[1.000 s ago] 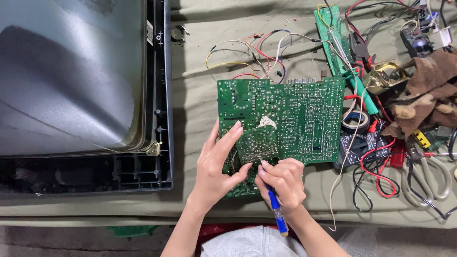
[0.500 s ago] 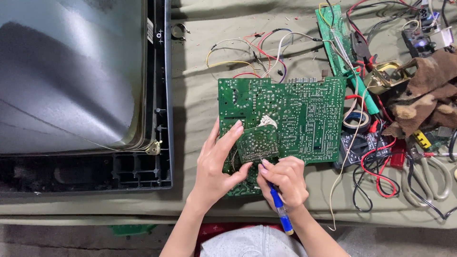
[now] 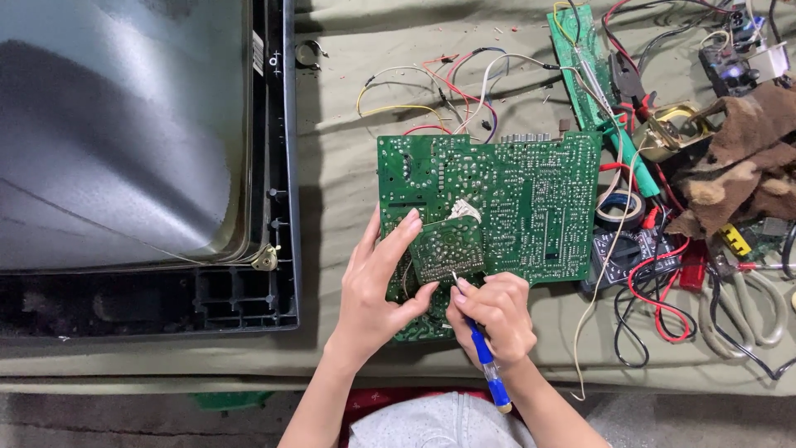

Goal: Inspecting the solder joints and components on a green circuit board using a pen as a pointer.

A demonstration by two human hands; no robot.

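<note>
A workbench covered with olive-green cloth (image 3: 340,149) fills the view from above. At centre lies a large green circuit board (image 3: 514,195), solder side up, with a smaller green board (image 3: 446,249) resting on its lower left part. The left hand (image 3: 377,290), at about 7 o'clock from the large board's centre, lies spread and partly open, fingers and thumb pinching the small board's left edge. The right hand (image 3: 493,319), at 6 o'clock, is closed in a pen grip around a blue-handled tool (image 3: 485,361), its metal tip touching the small board's lower right corner. At 9 o'clock sits an old television (image 3: 124,158) lying face-up in its black frame. At 3 o'clock are a tape roll (image 3: 620,207), tangled wires (image 3: 655,290), scissors (image 3: 746,307) and a brown rag (image 3: 738,166).
</note>
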